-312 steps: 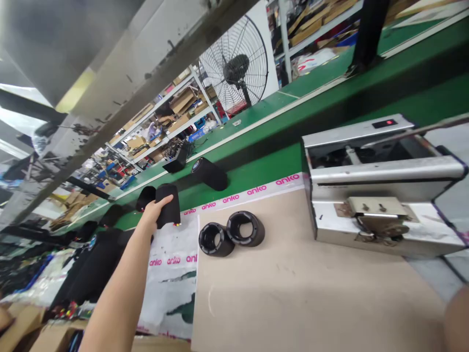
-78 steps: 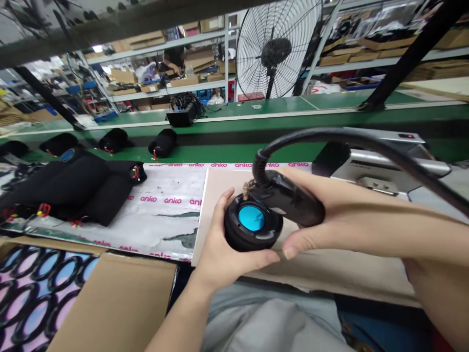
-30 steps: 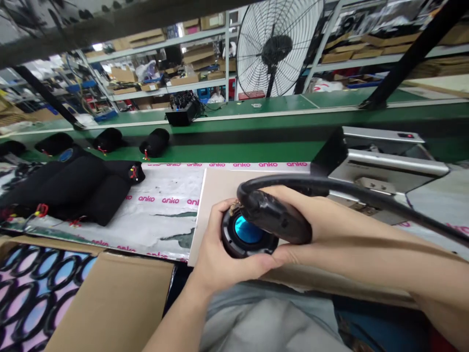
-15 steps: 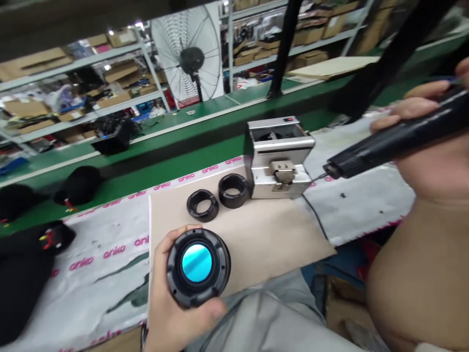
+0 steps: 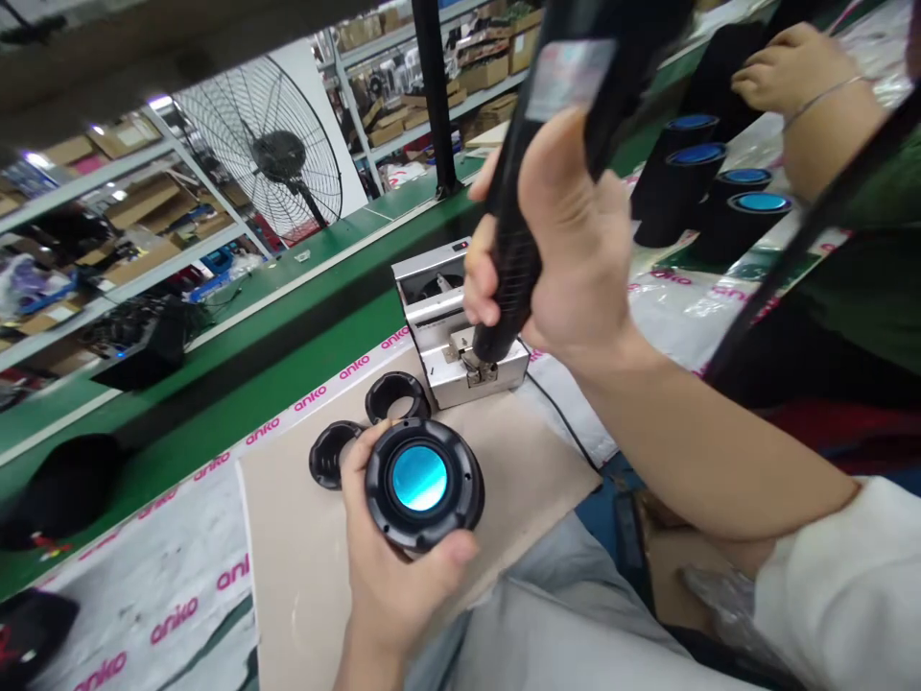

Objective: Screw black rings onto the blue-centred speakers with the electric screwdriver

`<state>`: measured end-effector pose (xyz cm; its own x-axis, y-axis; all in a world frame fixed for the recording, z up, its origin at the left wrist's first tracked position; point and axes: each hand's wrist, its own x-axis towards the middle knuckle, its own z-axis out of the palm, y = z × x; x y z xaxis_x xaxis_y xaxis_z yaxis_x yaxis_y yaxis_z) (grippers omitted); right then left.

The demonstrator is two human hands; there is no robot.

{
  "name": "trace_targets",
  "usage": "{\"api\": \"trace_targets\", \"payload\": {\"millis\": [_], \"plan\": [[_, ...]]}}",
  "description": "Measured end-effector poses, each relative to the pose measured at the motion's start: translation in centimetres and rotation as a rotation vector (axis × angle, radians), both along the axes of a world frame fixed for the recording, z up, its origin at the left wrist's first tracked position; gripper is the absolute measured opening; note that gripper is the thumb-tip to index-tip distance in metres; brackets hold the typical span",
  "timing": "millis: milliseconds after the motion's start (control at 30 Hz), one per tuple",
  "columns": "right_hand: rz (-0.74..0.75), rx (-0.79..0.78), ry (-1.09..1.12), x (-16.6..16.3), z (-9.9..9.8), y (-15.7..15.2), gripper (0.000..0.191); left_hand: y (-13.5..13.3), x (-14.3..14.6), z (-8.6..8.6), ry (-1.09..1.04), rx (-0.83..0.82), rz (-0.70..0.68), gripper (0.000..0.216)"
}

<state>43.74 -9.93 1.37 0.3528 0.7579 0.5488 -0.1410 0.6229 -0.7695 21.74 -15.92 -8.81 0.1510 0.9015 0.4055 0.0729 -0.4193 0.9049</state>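
Note:
My left hand [image 5: 392, 576] grips a round black speaker [image 5: 423, 485] with a shiny blue centre, held over the near edge of a beige board [image 5: 288, 537]. My right hand [image 5: 568, 240] is closed around a black electric screwdriver [image 5: 536, 192], held upright with its tip down on the front of a silver screw feeder box [image 5: 450, 331]. Two black rings [image 5: 394, 395] lie on the board just behind the speaker.
A green conveyor belt [image 5: 216, 384] runs behind the board, with black cylinders [image 5: 68, 470] lying on it at left. Another person's hand [image 5: 781, 62] reaches over upright black speakers [image 5: 709, 192] at right. A large standing fan [image 5: 270, 154] and shelves of cartons stand behind.
My right hand has swung the screwdriver from out at the right to upright, tip down on the feeder box. The view has turned right; the speaker stays in my left hand.

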Motion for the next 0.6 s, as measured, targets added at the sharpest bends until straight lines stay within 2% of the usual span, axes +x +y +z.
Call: {"api": "trace_targets", "payload": {"millis": [100, 333, 433, 500, 567, 600], "plan": [[0.07, 0.108, 0.058, -0.7, -0.9, 1.5, 0.066, -0.1, 0.1, 0.1, -0.009, 0.01, -0.005, 0.082], [0.061, 0.057, 0.002, -1.0, -2.0, 2.3, 0.069, 0.0, 0.3, 0.3, -0.024, -0.002, -0.025, 0.083], [0.082, -0.054, -0.009, -0.9, -2.2, 2.2, 0.069, -0.1, 0.4, 0.1, -0.041, -0.032, -0.018, 0.085], [0.093, -0.109, -0.007, -0.8, -1.3, 1.6, 0.073, -0.1, 0.4, 0.0, -0.049, -0.049, -0.022, 0.086], [0.098, -0.082, 0.003, -1.0, 0.6, 0.4, 0.078, 0.0, 0.4, 0.1, -0.052, -0.043, -0.033, 0.085], [0.108, -0.096, -0.009, -1.1, 1.9, -0.3, 0.074, 0.0, 0.4, 0.1, -0.052, -0.032, -0.039, 0.083]]}}
